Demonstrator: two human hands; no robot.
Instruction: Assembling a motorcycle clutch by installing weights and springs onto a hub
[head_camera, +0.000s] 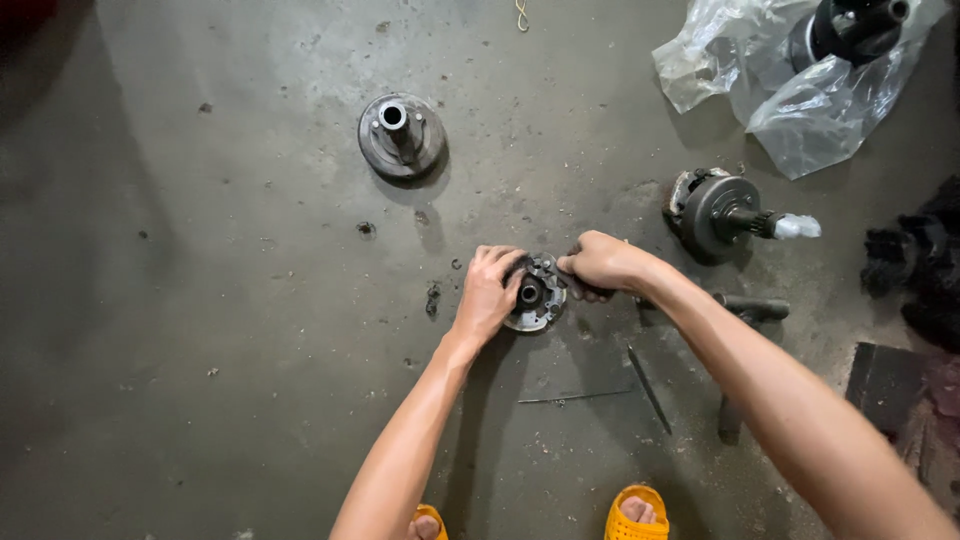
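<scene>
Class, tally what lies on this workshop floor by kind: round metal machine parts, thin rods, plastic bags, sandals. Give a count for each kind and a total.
Round metal machine parts: 4 (flanged hub, shafted drum, plate held by left hand and right hand, part in bag)
Thin rods: 2
Plastic bags: 1
Sandals: 2
Total: 9

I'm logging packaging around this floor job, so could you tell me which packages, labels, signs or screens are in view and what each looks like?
Clear plastic bag: top right on the concrete floor, crumpled, translucent, partly around a dark metal part.
No labels, signs or screens visible.
</scene>
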